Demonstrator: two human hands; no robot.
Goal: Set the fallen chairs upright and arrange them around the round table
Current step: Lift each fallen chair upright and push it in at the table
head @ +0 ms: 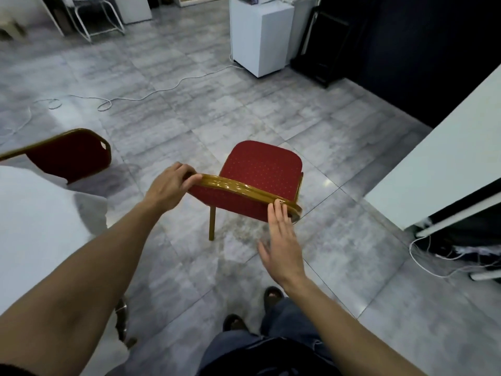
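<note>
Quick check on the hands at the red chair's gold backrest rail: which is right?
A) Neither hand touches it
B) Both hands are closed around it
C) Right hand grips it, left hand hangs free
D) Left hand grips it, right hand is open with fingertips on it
D: the left hand curls around the end of the backrest rail of the red chair, while the right hand lies flat and open, fingertips on the rail's other end.

A red chair [260,169] with a gold frame stood upright on the grey floor [189,77], its dotted seat facing away and its backrest top rail nearest the camera. To the left of this chair, a second red chair [73,153] stood beside the white-draped tabletop [35,213], its gold-edged backrest rising just past the cloth.
</note>
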